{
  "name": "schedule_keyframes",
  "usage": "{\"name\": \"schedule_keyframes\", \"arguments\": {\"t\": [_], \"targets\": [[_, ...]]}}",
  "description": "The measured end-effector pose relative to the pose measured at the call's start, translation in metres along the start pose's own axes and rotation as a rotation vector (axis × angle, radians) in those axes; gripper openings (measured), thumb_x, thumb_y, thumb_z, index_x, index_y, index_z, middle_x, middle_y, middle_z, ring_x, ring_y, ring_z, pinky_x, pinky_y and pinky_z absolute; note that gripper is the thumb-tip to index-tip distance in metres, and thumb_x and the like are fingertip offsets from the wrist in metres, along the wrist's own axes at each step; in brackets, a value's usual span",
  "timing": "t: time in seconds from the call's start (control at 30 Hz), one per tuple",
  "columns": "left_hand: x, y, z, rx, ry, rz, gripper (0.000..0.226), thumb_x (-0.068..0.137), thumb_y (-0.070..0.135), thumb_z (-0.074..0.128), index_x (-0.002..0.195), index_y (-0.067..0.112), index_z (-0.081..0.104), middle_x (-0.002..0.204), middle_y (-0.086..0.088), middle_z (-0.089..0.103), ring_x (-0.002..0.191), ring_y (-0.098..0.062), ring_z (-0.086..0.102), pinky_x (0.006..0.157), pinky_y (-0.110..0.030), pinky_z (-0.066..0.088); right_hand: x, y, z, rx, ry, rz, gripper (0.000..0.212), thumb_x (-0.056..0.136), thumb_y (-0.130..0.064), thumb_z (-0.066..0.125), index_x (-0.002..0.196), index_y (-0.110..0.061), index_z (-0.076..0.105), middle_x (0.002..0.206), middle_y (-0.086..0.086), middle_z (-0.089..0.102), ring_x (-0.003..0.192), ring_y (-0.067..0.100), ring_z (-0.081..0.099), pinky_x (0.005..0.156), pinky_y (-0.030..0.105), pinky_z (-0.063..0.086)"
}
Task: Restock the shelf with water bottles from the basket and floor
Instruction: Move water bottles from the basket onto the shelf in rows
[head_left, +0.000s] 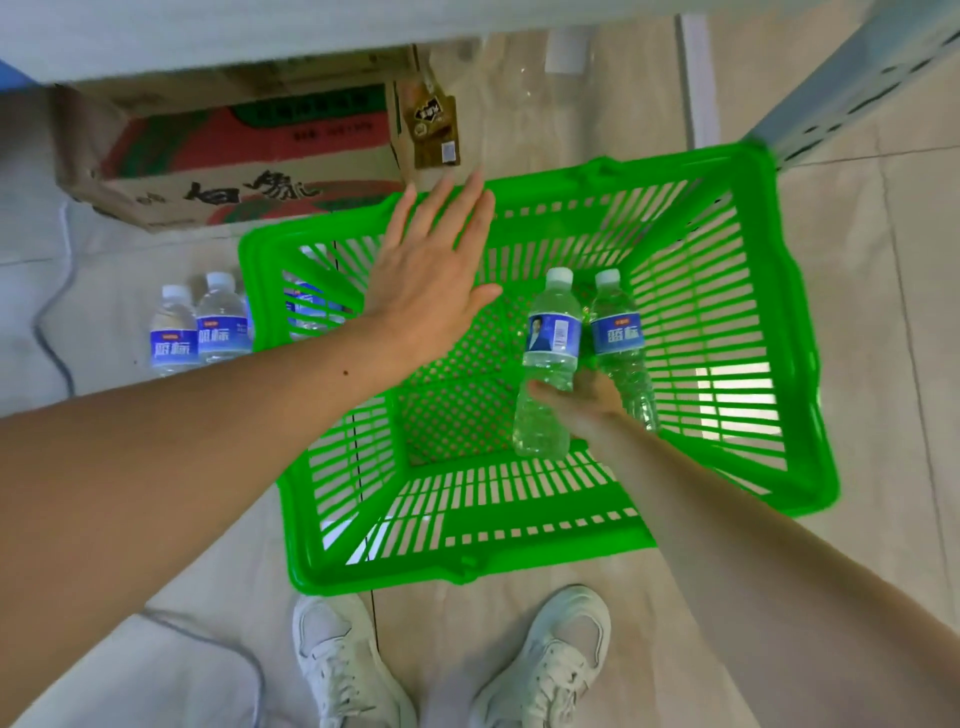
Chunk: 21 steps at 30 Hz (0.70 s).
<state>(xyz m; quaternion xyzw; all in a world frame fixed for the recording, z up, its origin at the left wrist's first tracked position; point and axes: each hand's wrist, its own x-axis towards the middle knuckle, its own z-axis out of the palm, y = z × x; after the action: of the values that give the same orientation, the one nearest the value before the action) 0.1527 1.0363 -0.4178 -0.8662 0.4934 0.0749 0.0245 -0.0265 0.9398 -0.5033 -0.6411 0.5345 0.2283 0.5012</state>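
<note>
A green plastic basket stands on the tiled floor in front of my feet. Inside it, my right hand grips the lower part of a clear water bottle with a blue label and white cap. A second, matching bottle lies right beside it in the basket, touching the hand. My left hand hovers flat and open over the basket's far left part, holding nothing. Left of the basket, several more bottles stand on the floor, some seen through the basket's slats.
A cardboard box sits on the floor beyond the basket, a brown carton at its right. The shelf's white edge spans the top; its grey upright rises at right. A grey cable trails along the left. My white shoes stand below.
</note>
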Motion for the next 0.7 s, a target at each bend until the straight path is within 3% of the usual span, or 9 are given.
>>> {"name": "schedule_keyframes", "arguments": {"t": [0.1, 0.2, 0.3, 0.43, 0.57, 0.63, 0.7], "targets": [[-0.003, -0.002, -0.029, -0.128, -0.105, -0.067, 0.072, 0.093, 0.048, 0.045, 0.149, 0.01, 0.019, 0.158, -0.007, 0.017, 0.142, -0.027, 0.024, 0.119, -0.044, 0.014, -0.043, -0.016, -0.023, 0.039, -0.109, -0.051, 0.064, 0.067, -0.057, 0.074, 0.114, -0.015, 0.064, 0.111, 0.007, 0.066, 0.1, 0.023, 0.064, 0.091, 0.038, 0.053], [-0.011, 0.002, -0.071, -0.181, -0.155, -0.106, 0.062, 0.095, 0.051, 0.037, 0.146, 0.017, 0.027, 0.155, -0.005, 0.027, 0.136, -0.029, 0.035, 0.112, -0.045, 0.029, -0.089, -0.034, -0.052, 0.077, -0.205, -0.153, 0.037, 0.072, -0.046, 0.077, 0.098, -0.02, 0.07, 0.1, 0.002, 0.071, 0.093, 0.019, 0.067, 0.087, 0.034, 0.053], [-0.017, 0.007, -0.128, -0.241, -0.212, -0.121, 0.057, 0.096, 0.052, 0.033, 0.144, 0.021, 0.029, 0.147, -0.008, 0.04, 0.127, -0.031, 0.046, 0.096, -0.046, 0.044, -0.141, -0.059, -0.079, 0.142, -0.261, -0.216, 0.044, 0.058, -0.051, 0.081, 0.091, -0.023, 0.074, 0.096, -0.001, 0.074, 0.09, 0.017, 0.069, 0.09, 0.04, 0.053], [-0.017, 0.018, -0.211, -0.321, -0.154, -0.146, 0.046, 0.098, 0.047, 0.031, 0.134, 0.019, 0.037, 0.129, -0.015, 0.054, 0.113, -0.037, 0.055, 0.085, -0.045, 0.045, -0.22, -0.1, -0.118, 0.215, -0.354, -0.297, 0.027, 0.076, -0.026, 0.078, 0.099, -0.013, 0.072, 0.096, 0.002, 0.073, 0.088, 0.016, 0.067, 0.079, 0.029, 0.049], [-0.022, 0.018, -0.306, -0.54, -0.077, -0.138, 0.04, 0.098, 0.039, 0.038, 0.132, 0.017, 0.045, 0.126, -0.015, 0.056, 0.113, -0.033, 0.054, 0.092, -0.042, 0.044, -0.297, -0.141, -0.159, 0.284, -0.441, -0.361, 0.014, 0.081, -0.014, 0.073, 0.094, -0.016, 0.07, 0.082, -0.007, 0.072, 0.075, 0.001, 0.066, 0.059, 0.014, 0.048], [-0.027, 0.017, -0.357, -0.638, -0.02, -0.093, 0.037, 0.098, 0.033, 0.042, 0.124, 0.011, 0.054, 0.117, -0.016, 0.06, 0.105, -0.03, 0.057, 0.089, -0.036, 0.043, -0.332, -0.16, -0.176, 0.293, -0.451, -0.404, 0.026, 0.077, -0.018, 0.073, 0.103, -0.015, 0.07, 0.094, -0.004, 0.072, 0.088, 0.007, 0.067, 0.066, 0.018, 0.05], [-0.035, 0.015, -0.408, -0.709, 0.021, -0.083, 0.033, 0.097, 0.028, 0.048, 0.121, 0.01, 0.06, 0.109, -0.012, 0.065, 0.096, -0.023, 0.059, 0.081, -0.028, 0.039, -0.365, -0.178, -0.19, 0.307, -0.447, -0.441, 0.038, 0.074, -0.024, 0.075, 0.11, -0.016, 0.069, 0.112, 0.001, 0.071, 0.106, 0.02, 0.065, 0.082, 0.034, 0.048]]}}
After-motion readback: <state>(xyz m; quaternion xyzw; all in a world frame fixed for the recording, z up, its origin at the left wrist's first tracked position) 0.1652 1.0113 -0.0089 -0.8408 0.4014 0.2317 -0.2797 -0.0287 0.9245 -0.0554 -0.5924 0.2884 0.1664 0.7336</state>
